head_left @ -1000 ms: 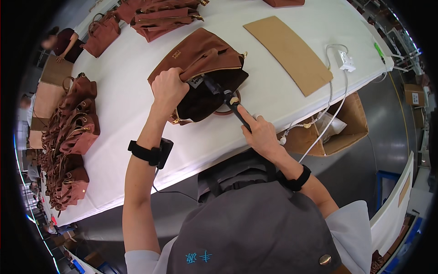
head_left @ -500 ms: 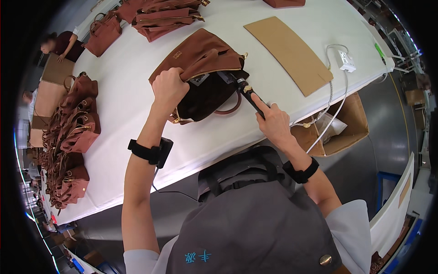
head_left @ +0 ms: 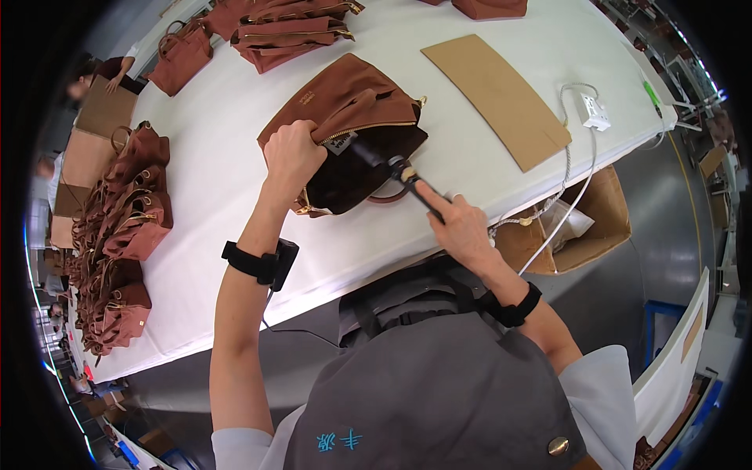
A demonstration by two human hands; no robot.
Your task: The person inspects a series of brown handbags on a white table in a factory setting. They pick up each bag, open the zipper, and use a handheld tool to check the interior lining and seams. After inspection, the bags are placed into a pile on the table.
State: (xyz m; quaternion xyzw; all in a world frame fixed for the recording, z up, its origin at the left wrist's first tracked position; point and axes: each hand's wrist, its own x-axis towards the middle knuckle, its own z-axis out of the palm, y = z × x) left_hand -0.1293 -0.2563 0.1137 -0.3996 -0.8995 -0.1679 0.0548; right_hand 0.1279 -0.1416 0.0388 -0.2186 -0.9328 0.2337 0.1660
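Brown bag (head_left: 345, 117): lies on the white table (head_left: 235, 180), near its front edge, zipper mouth open, dark lining visible.
Left hand (head_left: 291, 155): closed on the bag's zipper edge, holding it up.
Right hand (head_left: 462, 229): gripping a dark stick-shaped tool (head_left: 392, 166); the tip goes inside the bag opening.
Cardboard sheet (head_left: 496, 98): flat on the table, apart from the bag.
More brown bags (head_left: 117, 235): heaped at the left side.

Open brown handbag (head_left: 345, 117), black tool (head_left: 395, 171) inside
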